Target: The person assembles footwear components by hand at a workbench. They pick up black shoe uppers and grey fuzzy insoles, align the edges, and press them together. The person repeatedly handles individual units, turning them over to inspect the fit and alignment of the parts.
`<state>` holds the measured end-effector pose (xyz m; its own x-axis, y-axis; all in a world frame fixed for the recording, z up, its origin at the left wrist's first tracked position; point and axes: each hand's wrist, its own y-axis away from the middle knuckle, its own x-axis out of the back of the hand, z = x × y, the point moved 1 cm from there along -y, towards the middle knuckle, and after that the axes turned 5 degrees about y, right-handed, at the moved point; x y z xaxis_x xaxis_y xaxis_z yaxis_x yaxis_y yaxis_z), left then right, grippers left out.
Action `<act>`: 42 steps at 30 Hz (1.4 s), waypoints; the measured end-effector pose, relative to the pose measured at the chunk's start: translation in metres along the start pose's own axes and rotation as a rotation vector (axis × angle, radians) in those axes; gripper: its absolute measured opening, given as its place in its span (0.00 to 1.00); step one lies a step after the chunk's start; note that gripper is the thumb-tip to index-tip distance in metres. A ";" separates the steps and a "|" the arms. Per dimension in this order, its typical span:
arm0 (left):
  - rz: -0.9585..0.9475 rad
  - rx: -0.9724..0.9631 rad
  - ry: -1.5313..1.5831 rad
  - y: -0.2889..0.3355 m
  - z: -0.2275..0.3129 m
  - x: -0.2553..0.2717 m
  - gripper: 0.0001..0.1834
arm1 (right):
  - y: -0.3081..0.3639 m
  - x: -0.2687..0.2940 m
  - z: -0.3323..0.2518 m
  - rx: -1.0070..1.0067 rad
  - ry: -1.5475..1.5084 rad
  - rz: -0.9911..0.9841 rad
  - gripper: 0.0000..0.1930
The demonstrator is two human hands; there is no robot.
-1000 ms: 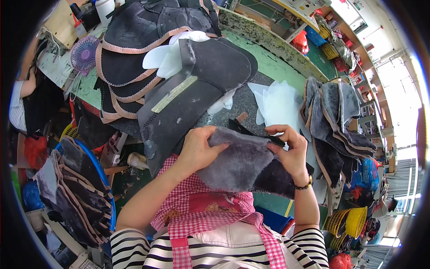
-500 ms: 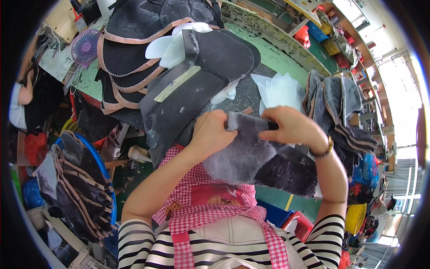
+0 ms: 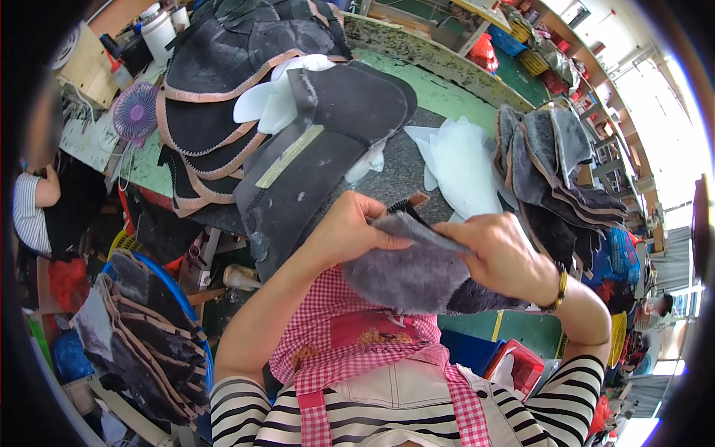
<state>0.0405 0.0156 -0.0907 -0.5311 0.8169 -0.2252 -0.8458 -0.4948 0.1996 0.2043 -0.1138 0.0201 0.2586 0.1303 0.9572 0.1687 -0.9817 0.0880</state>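
My left hand (image 3: 348,232) pinches the upper edge of a grey fur-lined piece (image 3: 406,277) between thumb and fingers. Along the same edge, my right hand (image 3: 500,249) is closed on the piece, its thumb and forefinger pressing together. The fur side faces me and hangs over the front of my checked apron. Behind the held edge a dark zigzag-cut strip with a tan end (image 3: 418,200) sticks up. On the table beyond lies a large black piece (image 3: 357,100) with a pale tape strip (image 3: 290,156). White thin cut-outs (image 3: 465,164) lie beside it.
Black pieces with tan edging (image 3: 205,138) overlap at the left of the table, near a purple fan (image 3: 136,113). Fur-lined pieces (image 3: 547,145) are stacked at right. A blue-rimmed basket (image 3: 167,283) of more pieces stands lower left. Another person's arm (image 3: 46,186) shows far left.
Both hands have come lower and the right hand has turned over the edge. The piece's upper part now folds back, and the zigzag strip behind it shows more. The view has shifted slightly.
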 end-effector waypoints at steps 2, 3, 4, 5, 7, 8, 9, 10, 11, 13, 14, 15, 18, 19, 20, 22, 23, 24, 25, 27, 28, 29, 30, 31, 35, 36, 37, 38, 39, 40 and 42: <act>-0.025 -0.059 -0.132 0.002 0.007 -0.005 0.10 | 0.012 0.000 -0.005 0.005 -0.011 0.022 0.22; -0.020 -0.068 -0.215 0.002 0.011 -0.007 0.11 | 0.016 0.001 -0.004 0.022 -0.013 0.041 0.22; -0.018 -0.079 -0.302 0.002 0.015 -0.008 0.11 | 0.019 0.001 -0.005 0.036 -0.014 0.065 0.22; -0.036 -0.102 -0.308 0.003 0.019 -0.009 0.11 | 0.022 0.004 -0.007 0.037 0.001 0.073 0.22; -0.061 -0.147 -0.317 0.005 0.025 -0.011 0.12 | 0.025 0.012 -0.010 0.048 0.031 0.084 0.22; -0.052 -0.183 -0.325 0.007 0.026 -0.013 0.11 | 0.025 0.013 -0.010 0.062 0.039 0.103 0.22; -0.042 -0.218 -0.332 0.008 0.026 -0.017 0.11 | 0.026 0.014 -0.009 0.077 0.047 0.121 0.21; -0.032 -0.254 -0.339 0.010 0.026 -0.019 0.11 | 0.026 0.015 -0.009 0.092 0.055 0.138 0.20; 0.012 -0.391 -0.417 0.009 0.026 -0.020 0.12 | 0.026 0.015 -0.007 0.096 0.072 0.132 0.20; 0.052 -0.556 -0.467 0.006 0.024 -0.020 0.15 | 0.026 0.016 -0.005 0.104 0.102 0.118 0.20; 0.048 -0.584 -0.439 0.006 0.024 -0.020 0.17 | 0.025 0.017 -0.004 0.114 0.104 0.109 0.20; -0.006 -0.504 -0.307 0.006 0.028 -0.020 0.19 | 0.022 0.020 -0.004 0.122 0.107 0.100 0.20; -0.220 -0.440 -0.315 0.003 0.037 -0.022 0.30 | 0.021 0.026 -0.007 0.087 0.127 0.024 0.18; -0.280 -0.466 -0.476 0.006 0.050 -0.026 0.29 | 0.023 0.025 -0.006 0.086 0.122 0.021 0.17; -0.343 -0.487 -0.635 0.009 0.061 -0.030 0.28 | 0.024 0.023 -0.005 0.082 0.113 0.016 0.16; -0.360 -0.519 -0.759 0.010 0.068 -0.032 0.17 | 0.023 0.025 -0.005 0.046 0.114 0.048 0.12; -0.305 -0.598 -0.836 0.011 0.065 -0.033 0.13 | 0.021 0.028 -0.007 0.023 0.108 0.067 0.10; -0.249 -0.678 -0.912 0.012 0.063 -0.033 0.10 | 0.017 0.035 -0.009 -0.013 0.136 0.045 0.09; -0.197 -0.731 -0.927 0.015 0.063 -0.036 0.08 | 0.013 0.034 -0.008 -0.024 0.176 0.069 0.10; -0.076 -0.684 -0.809 0.022 0.066 -0.033 0.08 | 0.004 0.038 -0.009 -0.013 0.246 0.148 0.13; -0.006 -0.665 -0.754 0.024 0.073 -0.027 0.09 | -0.003 0.045 -0.009 0.012 0.278 0.208 0.14; 0.100 -0.714 -0.743 0.033 0.084 -0.020 0.08 | -0.013 0.059 -0.003 0.182 0.210 0.492 0.14; 0.208 -0.761 -0.730 0.044 0.092 -0.012 0.08 | -0.011 0.073 0.009 0.197 0.123 0.683 0.15; 0.355 -0.743 -0.476 0.052 0.091 -0.003 0.07 | -0.007 0.088 0.019 0.224 0.042 0.873 0.16; 0.784 -0.698 -0.024 0.038 0.054 -0.001 0.12 | 0.016 0.104 0.016 0.090 -0.189 0.979 0.12; 0.772 -0.761 -0.024 0.025 0.031 -0.008 0.13 | 0.005 0.088 0.009 0.087 -0.235 0.887 0.12; 0.800 -0.595 -0.128 0.020 0.005 -0.017 0.14 | -0.001 0.070 0.007 -0.184 -0.115 0.611 0.13; 0.772 -0.536 -0.017 0.007 -0.024 -0.029 0.14 | -0.007 0.045 0.022 -0.241 -0.093 0.390 0.14; 0.642 -0.343 0.058 -0.004 -0.057 -0.029 0.14 | -0.004 0.018 0.037 -0.302 -0.159 0.304 0.19; 0.552 -0.234 0.168 -0.007 -0.064 -0.035 0.15 | 0.006 -0.013 0.055 -0.349 -0.231 0.324 0.19; 0.385 -0.019 0.369 -0.006 -0.071 -0.030 0.19 | 0.028 -0.054 0.073 -0.496 -0.334 0.432 0.19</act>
<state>0.0575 -0.0272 -0.1532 -0.7830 0.4185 -0.4601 -0.5854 -0.7459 0.3176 0.2648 -0.1377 -0.0496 0.4938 -0.3251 0.8065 -0.4437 -0.8919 -0.0879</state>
